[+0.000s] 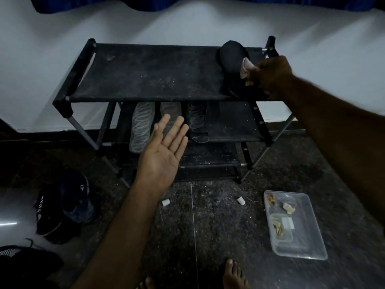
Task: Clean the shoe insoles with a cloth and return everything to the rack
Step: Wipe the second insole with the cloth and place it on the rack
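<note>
While the right hand (270,77) grips the cloth (245,69) on the insole (233,65), the empty, spread left hand (164,149) should steady it.

Cloth (245,69) mostly hidden by right hand (273,75)

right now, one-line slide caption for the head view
Right hand presses cloth on rack; left hand open.
</note>
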